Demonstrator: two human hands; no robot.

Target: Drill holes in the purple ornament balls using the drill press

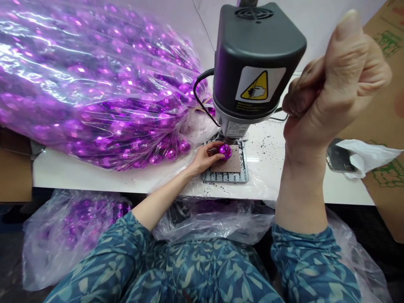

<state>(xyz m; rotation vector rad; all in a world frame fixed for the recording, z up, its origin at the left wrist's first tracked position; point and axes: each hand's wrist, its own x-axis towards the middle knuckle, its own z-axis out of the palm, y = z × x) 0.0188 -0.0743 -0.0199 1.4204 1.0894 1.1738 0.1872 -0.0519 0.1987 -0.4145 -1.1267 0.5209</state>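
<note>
Between thumb and fingers, my left hand [206, 158] holds a shiny purple faceted ball [225, 152]. The ball rests on a brown square board [232, 165], directly under the lower tip of a black bench machine [259, 46] with a yellow hand-warning label. Beneath the board lies a grey slotted metal base [224, 179] strewn with dark flecks. My right hand [337, 80] is raised to the right of the machine head with its fingers curled closed. What it grips, if anything, is hidden behind the hand.
A large clear bag [104, 84] full of purple balls fills the left of the white table [265, 160]. Another bag [78, 223] hangs below the table edge. To the right are a phone [339, 156], a crumpled tissue [368, 155] and a cardboard box [388, 168].
</note>
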